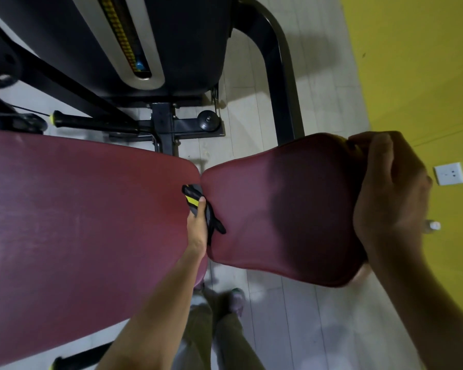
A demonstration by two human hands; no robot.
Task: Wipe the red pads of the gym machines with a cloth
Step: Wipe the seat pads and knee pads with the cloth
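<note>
Two red pads fill the view. The large red pad (78,222) lies at the left and the smaller red pad (286,209) at the right, with a narrow gap between them. My left hand (198,228) reaches into that gap and grips a black lever with a yellow stripe (194,198). My right hand (385,193) curls over the right end of the smaller pad and grips it. A scrap of yellowish material (354,146) shows under its fingers; I cannot tell whether it is the cloth.
The black machine frame (281,84) and weight stack housing (134,44) stand behind the pads. A black handle with a yellow tip (91,121) juts out at the left. A yellow wall (417,62) with a white socket (449,173) is at the right. My feet (225,303) stand on pale floorboards.
</note>
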